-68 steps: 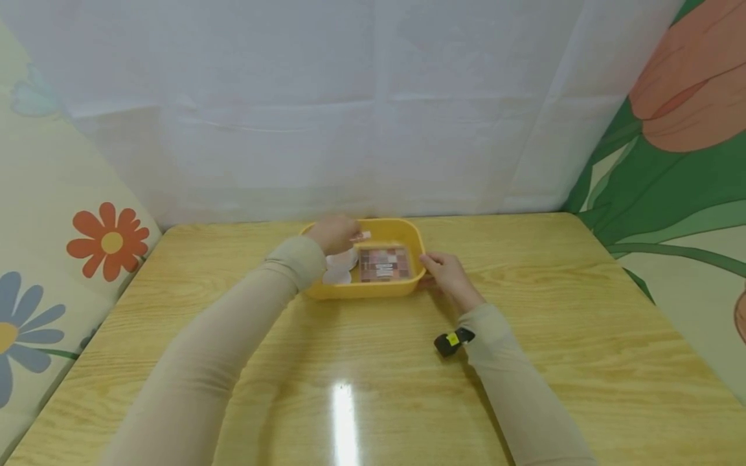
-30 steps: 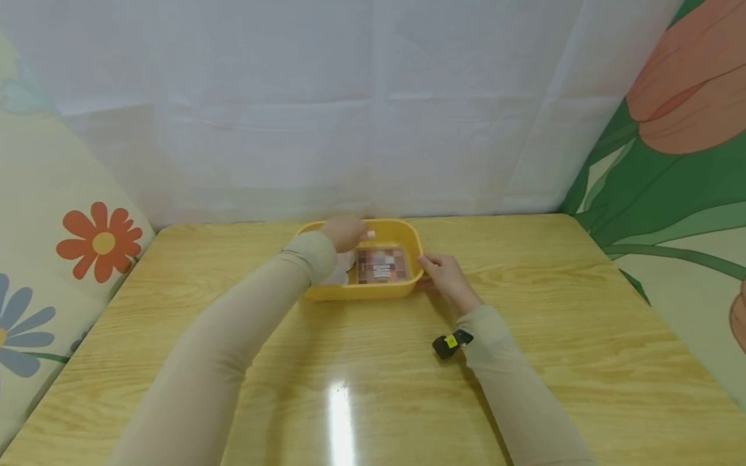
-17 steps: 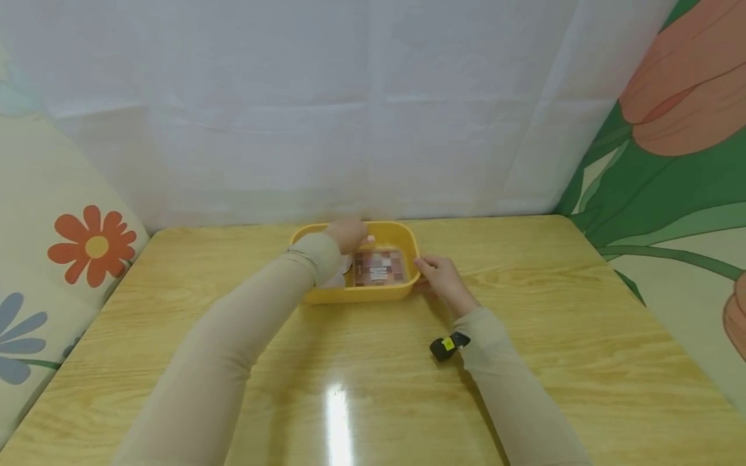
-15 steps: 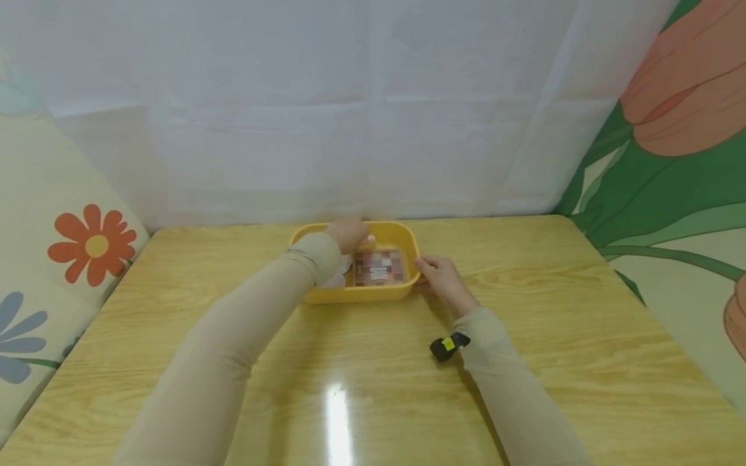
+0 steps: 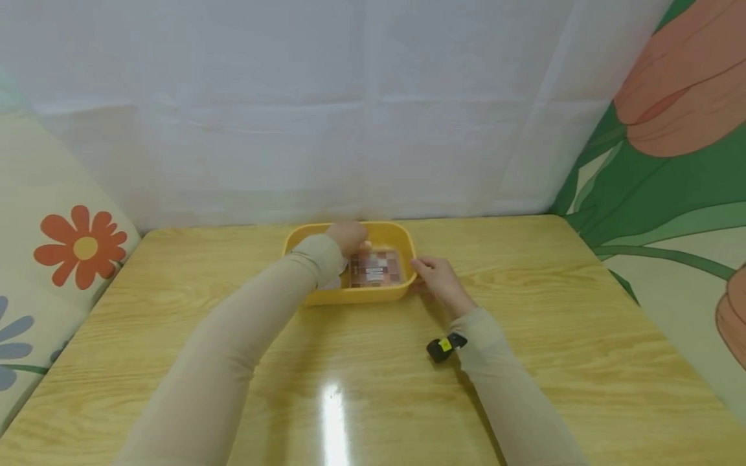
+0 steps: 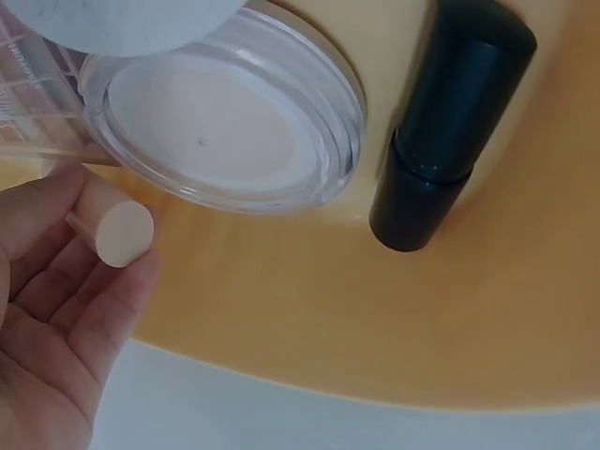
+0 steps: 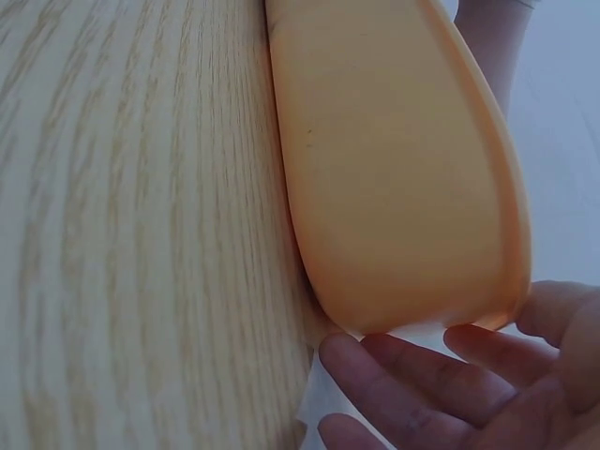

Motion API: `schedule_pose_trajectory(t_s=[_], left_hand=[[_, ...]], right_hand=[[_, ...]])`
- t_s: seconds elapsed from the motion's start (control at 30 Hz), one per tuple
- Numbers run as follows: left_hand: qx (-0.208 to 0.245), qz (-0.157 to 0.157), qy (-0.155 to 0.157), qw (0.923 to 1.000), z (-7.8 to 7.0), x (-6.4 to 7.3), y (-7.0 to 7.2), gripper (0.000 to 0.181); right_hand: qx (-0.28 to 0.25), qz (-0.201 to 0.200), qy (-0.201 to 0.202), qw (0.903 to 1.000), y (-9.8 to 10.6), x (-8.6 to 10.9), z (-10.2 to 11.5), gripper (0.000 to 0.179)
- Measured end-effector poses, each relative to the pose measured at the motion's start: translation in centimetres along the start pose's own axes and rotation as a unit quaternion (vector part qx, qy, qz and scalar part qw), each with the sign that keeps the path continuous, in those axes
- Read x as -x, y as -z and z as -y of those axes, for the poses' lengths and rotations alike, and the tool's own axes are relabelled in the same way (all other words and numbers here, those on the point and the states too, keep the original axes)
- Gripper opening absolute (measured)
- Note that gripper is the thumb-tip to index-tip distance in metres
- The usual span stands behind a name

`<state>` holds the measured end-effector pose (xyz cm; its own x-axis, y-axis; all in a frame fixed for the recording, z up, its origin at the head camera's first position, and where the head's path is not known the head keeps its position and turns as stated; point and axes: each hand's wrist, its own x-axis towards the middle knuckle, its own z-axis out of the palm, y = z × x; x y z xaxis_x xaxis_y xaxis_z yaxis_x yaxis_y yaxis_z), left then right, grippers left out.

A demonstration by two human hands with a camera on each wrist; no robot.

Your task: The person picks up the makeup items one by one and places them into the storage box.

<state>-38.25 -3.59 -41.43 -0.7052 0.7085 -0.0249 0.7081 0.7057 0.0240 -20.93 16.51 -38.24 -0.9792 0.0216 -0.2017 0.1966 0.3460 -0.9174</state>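
My left hand [image 5: 348,237] is inside a yellow plastic bin [image 5: 350,296], near its back wall. Its thumb and fingers pinch a small pale-pink cylindrical tube [image 6: 120,225], whose round flat end faces the left wrist camera. A checkered makeup palette [image 5: 375,268] lies flat in the bin's right half. Close to the left hand in the left wrist view are a clear round powder compact [image 6: 206,131], a black cylindrical tube [image 6: 450,122] and part of a whitish disc [image 6: 131,21]. My right hand [image 5: 441,279] grips the bin's right end, thumb at the rim, fingers against the outside.
The bin stands on a wood-grain table [image 5: 373,362], near its back edge. Behind rises a white cloth [image 5: 361,129]. Flower-printed panels stand at both sides. A black wrist camera [image 5: 446,347] sits on the right sleeve.
The left hand has moved right across the bin, and the tube in it is lower, close to the palette's back edge. The right hand keeps its hold; the head view has shifted slightly.
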Motion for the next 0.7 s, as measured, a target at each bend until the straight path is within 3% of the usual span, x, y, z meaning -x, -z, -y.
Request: schedule_pose_trajectory(t_s=[0.07, 0.1, 0.17, 0.2, 0.23, 0.3, 0.43, 0.7], left_hand=[[-0.015, -0.032, -0.019, 0.9992, 1.7, -1.7, -2.5, 0.05], [-0.021, -0.017, -0.012, 0.9996, 0.9, -1.1, -1.7, 0.049], [-0.03, -0.017, -0.011, 0.9993, -0.1, -0.4, -0.7, 0.046], [-0.026, 0.0, -0.003, 0.9997, -1.1, 0.4, 0.7, 0.043], [-0.036, -0.007, -0.005, 0.9993, -2.0, 1.3, 1.7, 0.039], [-0.026, 0.026, 0.012, 0.9993, -3.9, 2.9, 4.2, 0.034], [-0.015, 0.033, 0.013, 0.9993, -5.0, 3.9, 5.5, 0.033], [-0.012, 0.054, 0.0, 0.9985, -5.9, 3.9, 5.9, 0.033]], right_hand=[[-0.001, 0.0, -0.001, 1.0, -0.1, 0.0, 0.0, 0.04], [-0.006, 0.0, -0.001, 1.0, -0.1, 0.0, 0.1, 0.04], [-0.008, 0.001, 0.0, 1.0, -0.2, 0.0, 0.1, 0.04], [-0.008, 0.001, 0.0, 1.0, -0.2, 0.0, 0.1, 0.04], [-0.007, 0.0, -0.002, 1.0, -0.2, 0.0, 0.1, 0.04], [-0.003, 0.001, -0.003, 1.0, -0.2, 0.0, 0.1, 0.04], [0.002, 0.002, -0.002, 1.0, -0.2, -0.1, 0.1, 0.04], [0.006, 0.002, -0.004, 1.0, 0.0, 0.1, 0.1, 0.041]])
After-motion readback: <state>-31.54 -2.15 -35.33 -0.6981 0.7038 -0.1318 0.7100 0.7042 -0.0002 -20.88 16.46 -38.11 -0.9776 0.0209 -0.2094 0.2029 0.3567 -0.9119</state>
